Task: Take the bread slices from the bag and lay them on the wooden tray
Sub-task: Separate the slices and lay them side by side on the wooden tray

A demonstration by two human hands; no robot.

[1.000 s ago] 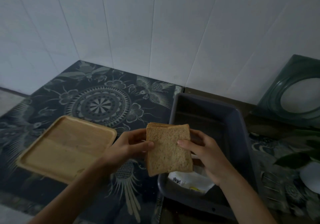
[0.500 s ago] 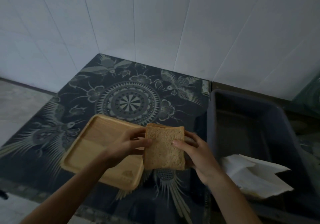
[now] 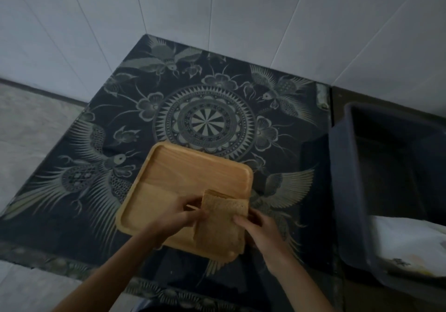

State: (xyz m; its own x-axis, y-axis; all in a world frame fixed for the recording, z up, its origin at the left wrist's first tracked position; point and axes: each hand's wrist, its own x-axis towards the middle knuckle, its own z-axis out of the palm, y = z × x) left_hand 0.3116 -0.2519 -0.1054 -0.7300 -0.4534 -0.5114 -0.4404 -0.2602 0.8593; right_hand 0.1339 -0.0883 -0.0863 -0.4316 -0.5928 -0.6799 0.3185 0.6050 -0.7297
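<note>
Now, left to right:

Cloth: the dark patterned cloth lies flat under everything; the view has swung left across it in the last second, so the tub that filled the middle is now at the right edge.

Tray: the wooden tray sat well to the left of the hands a second ago; now it lies directly beneath them, its floor bare, with no slice laid on it yet.

Left hand: the left hand is closed on the left edge of the bread, thumb and fingers pinching; a thin pale edge shows between its fingers, so it looks to be peeling the front slice off.

Bread: the stack of bread slices was over the tub a second ago and has travelled to the tray's near right corner, held on edge and blurred with motion.

Right hand: the right hand grips the right side of the stack, thumb on the front face.

Tub: the grey tub holds the white bag, crumpled and let go.

Meaning: the carry looks finished; what remains is separating the slices and laying them flat.
</note>
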